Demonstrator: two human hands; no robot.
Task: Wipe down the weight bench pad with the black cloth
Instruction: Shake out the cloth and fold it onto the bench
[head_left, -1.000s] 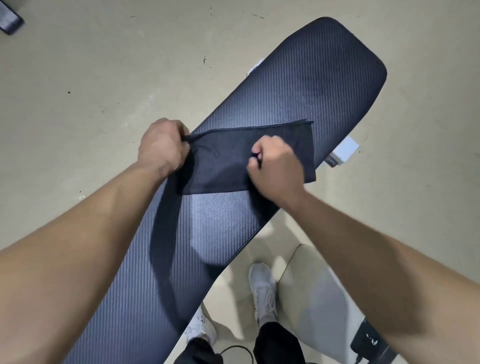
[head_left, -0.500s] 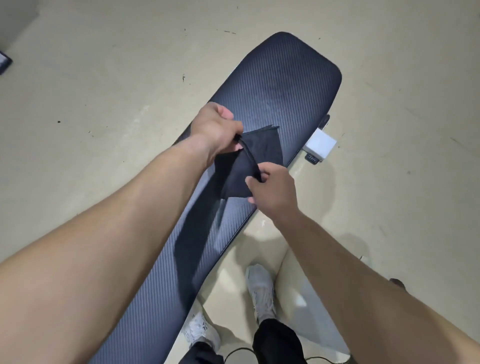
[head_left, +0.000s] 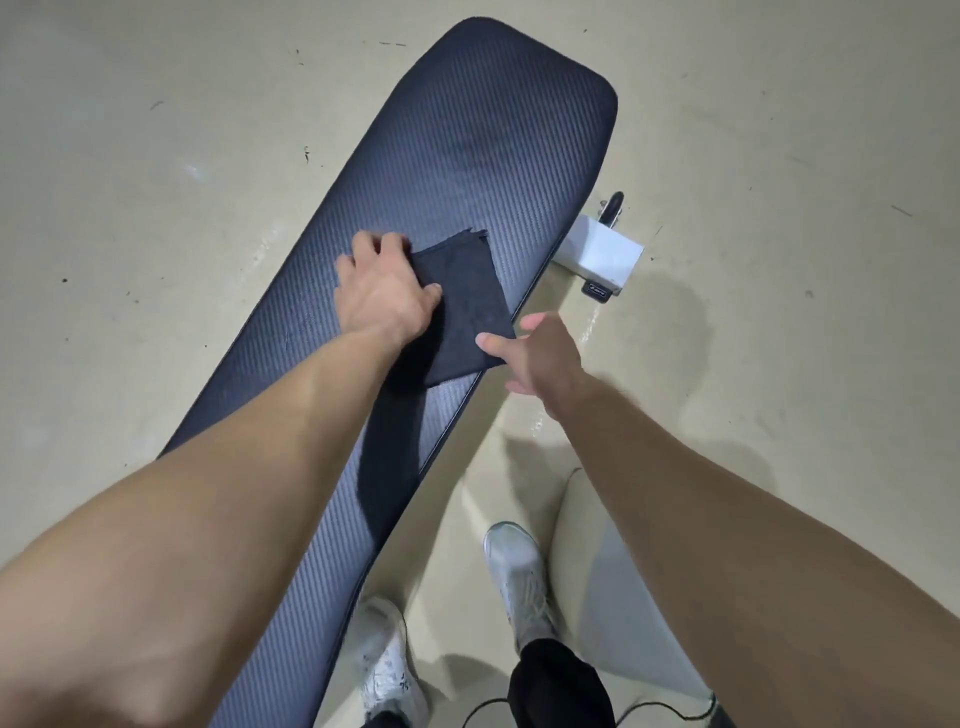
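A single wide-angle view looks from the person's head, facing forward and steeply down, so both forearms run up from the bottom corners toward the middle. It sits close above the weight bench pad (head_left: 467, 171), which crosses the picture slantwise from lower left to upper right, with the pale floor (head_left: 779, 156) on every side. The person's own white shoes (head_left: 517, 577) show near the bottom edge, almost straight below the lens.

Left hand (head_left: 382, 296) presses folded black cloth (head_left: 460, 306) flat on bench pad (head_left: 493, 135).
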